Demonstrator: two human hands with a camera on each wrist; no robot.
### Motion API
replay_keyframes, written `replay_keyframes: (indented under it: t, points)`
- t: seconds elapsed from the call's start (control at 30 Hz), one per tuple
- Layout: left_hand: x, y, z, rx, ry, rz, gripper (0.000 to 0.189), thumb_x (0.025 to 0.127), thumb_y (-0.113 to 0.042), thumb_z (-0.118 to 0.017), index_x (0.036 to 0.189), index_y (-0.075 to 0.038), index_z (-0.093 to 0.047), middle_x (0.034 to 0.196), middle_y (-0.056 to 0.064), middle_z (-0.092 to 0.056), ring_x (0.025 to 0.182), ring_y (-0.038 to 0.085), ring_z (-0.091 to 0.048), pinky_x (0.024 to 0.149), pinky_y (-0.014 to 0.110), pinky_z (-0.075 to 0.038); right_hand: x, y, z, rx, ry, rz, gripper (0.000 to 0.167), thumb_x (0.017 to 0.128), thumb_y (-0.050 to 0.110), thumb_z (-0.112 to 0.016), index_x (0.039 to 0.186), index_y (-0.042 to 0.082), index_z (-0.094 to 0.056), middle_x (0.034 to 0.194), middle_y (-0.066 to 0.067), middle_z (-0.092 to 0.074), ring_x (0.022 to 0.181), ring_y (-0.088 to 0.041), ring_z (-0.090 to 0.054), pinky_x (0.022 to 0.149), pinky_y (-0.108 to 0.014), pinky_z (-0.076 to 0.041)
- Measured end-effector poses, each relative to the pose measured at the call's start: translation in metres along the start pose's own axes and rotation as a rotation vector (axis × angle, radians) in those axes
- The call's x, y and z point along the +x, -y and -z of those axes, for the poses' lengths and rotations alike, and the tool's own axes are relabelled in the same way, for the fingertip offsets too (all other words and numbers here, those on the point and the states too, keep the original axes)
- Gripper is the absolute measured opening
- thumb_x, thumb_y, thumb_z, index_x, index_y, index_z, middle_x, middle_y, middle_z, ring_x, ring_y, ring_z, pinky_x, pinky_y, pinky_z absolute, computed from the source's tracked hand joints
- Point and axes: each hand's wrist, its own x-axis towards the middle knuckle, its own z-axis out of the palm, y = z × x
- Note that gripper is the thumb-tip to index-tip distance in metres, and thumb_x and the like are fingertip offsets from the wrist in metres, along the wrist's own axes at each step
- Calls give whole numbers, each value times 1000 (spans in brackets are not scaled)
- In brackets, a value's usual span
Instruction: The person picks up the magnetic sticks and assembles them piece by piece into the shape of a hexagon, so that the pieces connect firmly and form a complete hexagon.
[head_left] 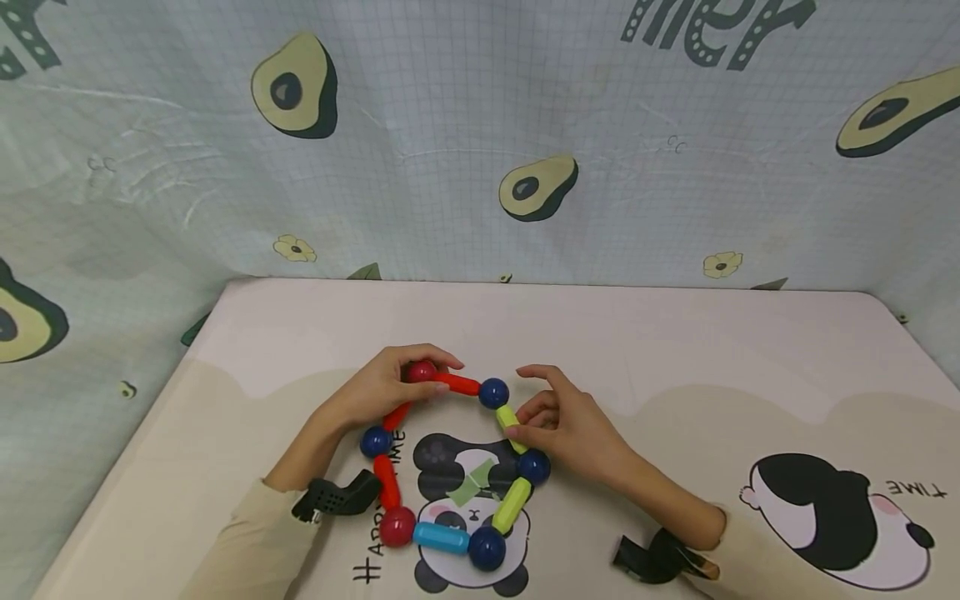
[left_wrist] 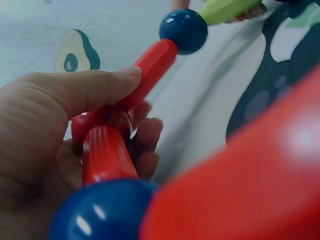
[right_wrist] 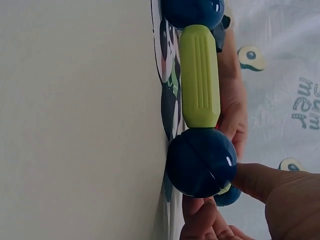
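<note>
A ring of plastic rods and balls, seemingly magnetic building pieces, lies on the table in the head view. My left hand [head_left: 377, 390] grips the far red ball [head_left: 421, 372] and the end of the red rod [head_left: 459, 384] beside it. On the right side, my right hand [head_left: 576, 427] pinches the upper yellow-green rod [head_left: 507, 417], between two blue balls; its index finger stays raised off it. Nearer me are the lower yellow-green rod [right_wrist: 201, 77], a light blue rod [head_left: 441, 537] and another red ball [head_left: 397, 527]. Red rods and a blue ball [head_left: 377, 442] form the left side.
The pale table [head_left: 675, 333] carries a printed panda [head_left: 472, 558] under the ring and a printed dog [head_left: 840, 521] at right. A grey avocado-patterned cloth [head_left: 420, 167] hangs behind. Black straps with cameras [head_left: 337, 496] sit at both wrists.
</note>
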Motion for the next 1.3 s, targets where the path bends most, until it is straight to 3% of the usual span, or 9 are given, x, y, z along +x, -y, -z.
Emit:
replay_keyframes:
  t: [0.2,0.47,0.7,0.87,1.03,1.2,1.3]
  points:
    - [2,-5,-7,26,3,-14,50,85,-7,-71,132,-8,-53,127,15,-53,109,29,-53,89,39,-48,-1,-5,9,-19,-38,-4,66,82,17,-77,136,8,-40,88,2,-66,74,-9,-64,73,-26,-53]
    - [5,-11,-21,51,-47,-45,72,82,2,-71,144,-6,-36,134,20,-40,119,38,-49,95,44,-45,-2,-19,29,-76,-116,-6,56,84,14,-74,132,7,-47,89,0,-67,75,-10,-63,73,-30,-52]
    - [7,-10,-29,172,-115,-95,55,84,1,-70,134,-4,-51,123,14,-53,109,30,-55,94,44,-46,-5,-29,39,-145,-185,-29,42,84,15,-74,121,9,-57,87,-1,-67,73,-12,-62,67,-29,-51]
    - [1,-11,-32,284,-69,-117,29,87,-12,-71,116,-12,-68,121,11,-54,110,28,-52,90,43,-48,-10,-34,43,-229,-209,30,41,84,14,-74,121,13,-58,84,1,-66,70,-10,-61,63,-27,-51]
    - [-11,-11,-37,391,17,-99,22,83,-29,-75,104,-23,-72,136,13,-43,124,33,-39,94,51,-43,-21,-37,54,-355,-84,195,36,88,20,-71,122,20,-62,99,0,-61,73,-8,-56,60,-23,-48]
    - [-18,-6,-38,424,32,-137,32,74,-37,-81,103,-26,-71,143,12,-37,128,34,-36,96,51,-42,-37,-39,69,-466,137,223,36,87,50,-63,120,35,-63,123,0,-50,93,-13,-54,73,-30,-49]
    - [-20,-2,-37,459,26,-187,34,69,-40,-82,97,-26,-70,143,10,-39,127,33,-38,97,51,-42,-42,-41,72,-530,189,240,40,84,59,-59,120,41,-61,126,1,-48,104,-16,-53,82,-39,-50]
